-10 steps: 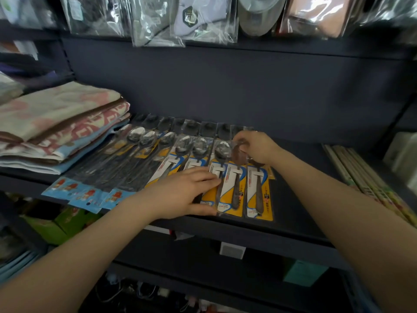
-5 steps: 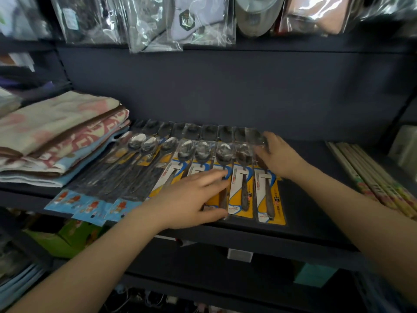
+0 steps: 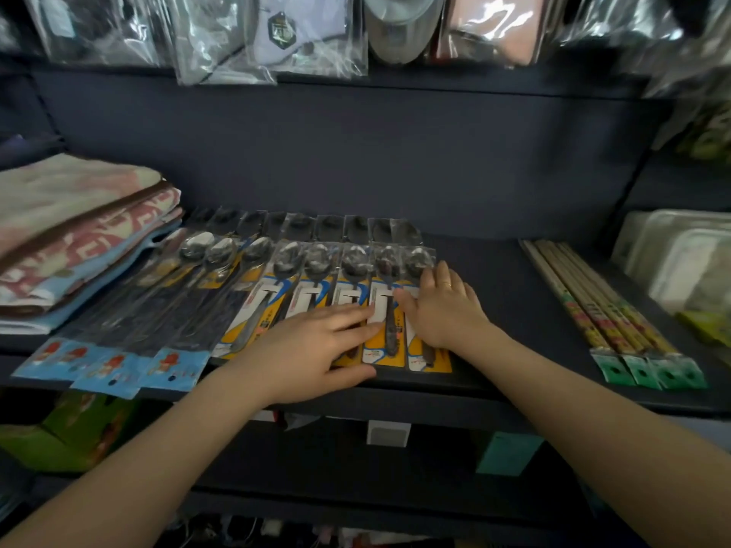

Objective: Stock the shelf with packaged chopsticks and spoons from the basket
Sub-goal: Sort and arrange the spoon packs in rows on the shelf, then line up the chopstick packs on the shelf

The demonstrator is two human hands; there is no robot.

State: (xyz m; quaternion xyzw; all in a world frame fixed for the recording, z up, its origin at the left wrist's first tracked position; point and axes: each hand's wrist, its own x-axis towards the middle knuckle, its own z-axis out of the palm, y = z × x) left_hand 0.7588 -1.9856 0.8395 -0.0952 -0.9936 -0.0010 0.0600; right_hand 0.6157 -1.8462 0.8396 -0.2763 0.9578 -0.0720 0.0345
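Note:
Several packaged spoons on yellow cards (image 3: 300, 298) lie side by side on the dark shelf (image 3: 494, 294). Left of them lie spoon packs with blue card ends (image 3: 118, 361). My left hand (image 3: 312, 346) rests flat, fingers apart, on the lower part of the yellow packs. My right hand (image 3: 443, 306) lies flat on the rightmost yellow pack, fingers spread. Packaged chopsticks (image 3: 609, 314) with green ends lie on the shelf's right side. No basket is in view.
Folded towels (image 3: 75, 231) are stacked at the shelf's left. Clear plastic-wrapped goods (image 3: 269, 33) hang above. Pale trays or boxes (image 3: 680, 259) stand at the far right. A green box (image 3: 67, 433) sits on the lower shelf.
My right hand has slid from the spoon heads toward me onto the rightmost pack's card, which now lies in line with the others. My left hand has stayed on the packs.

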